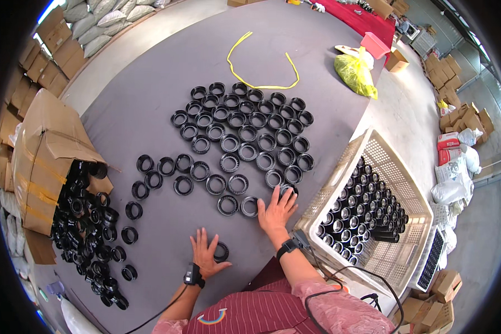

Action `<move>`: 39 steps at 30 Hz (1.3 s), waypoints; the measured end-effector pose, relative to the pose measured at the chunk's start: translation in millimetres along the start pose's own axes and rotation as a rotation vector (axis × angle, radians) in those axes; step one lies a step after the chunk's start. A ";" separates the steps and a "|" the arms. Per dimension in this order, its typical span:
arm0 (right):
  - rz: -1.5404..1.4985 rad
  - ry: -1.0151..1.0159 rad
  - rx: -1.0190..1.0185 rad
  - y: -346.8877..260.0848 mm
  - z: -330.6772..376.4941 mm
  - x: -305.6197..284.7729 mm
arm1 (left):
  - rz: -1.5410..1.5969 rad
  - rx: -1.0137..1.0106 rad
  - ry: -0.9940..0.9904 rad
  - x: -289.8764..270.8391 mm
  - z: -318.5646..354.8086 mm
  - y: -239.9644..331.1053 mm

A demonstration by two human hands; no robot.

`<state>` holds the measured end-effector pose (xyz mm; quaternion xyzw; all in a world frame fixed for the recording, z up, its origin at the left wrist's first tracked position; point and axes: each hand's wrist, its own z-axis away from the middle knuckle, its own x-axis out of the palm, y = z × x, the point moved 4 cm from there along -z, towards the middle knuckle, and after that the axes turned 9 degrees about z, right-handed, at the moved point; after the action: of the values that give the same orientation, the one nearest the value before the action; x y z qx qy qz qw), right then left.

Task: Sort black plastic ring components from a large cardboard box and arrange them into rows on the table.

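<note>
While both hands lie flat, fingers spread, the right hand (276, 211) half-hides one black ring (286, 190).

grey table (139, 111), black rings (245, 133), yellow strap (250, 61)

Rings (237, 150): we see glossy black plastic.
Table (133, 100): we're on matt grey felt-like cloth.
Box (44, 161): rough brown cardboard.
Crate (398, 183): our smooth cream plastic lattice.

Black plastic rings (245, 133) flat, open side up, packed rows on grey mat; one (221, 251) apart, nearest.
</note>
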<state>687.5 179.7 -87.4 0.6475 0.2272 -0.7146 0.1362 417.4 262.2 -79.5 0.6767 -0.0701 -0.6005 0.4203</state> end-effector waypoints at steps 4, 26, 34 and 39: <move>-0.008 0.089 0.169 12.0 -47.9 -2.6 | 0.053 0.046 0.087 20.8 -27.0 12.8; 0.056 -0.022 -0.808 -26.1 -99.9 -65.4 | 0.205 0.115 0.171 42.3 -72.5 49.2; 0.582 -0.671 -0.611 15.8 -75.8 -77.6 | 0.177 0.211 0.130 50.7 -70.4 49.8; 0.557 -0.596 -0.354 77.1 -132.7 -47.7 | 0.144 0.258 0.039 61.9 -98.3 85.3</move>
<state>845.8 175.2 -59.5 0.4162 0.1139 -0.7562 0.4919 554.7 218.4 -77.8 0.7299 -0.1871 -0.5414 0.3730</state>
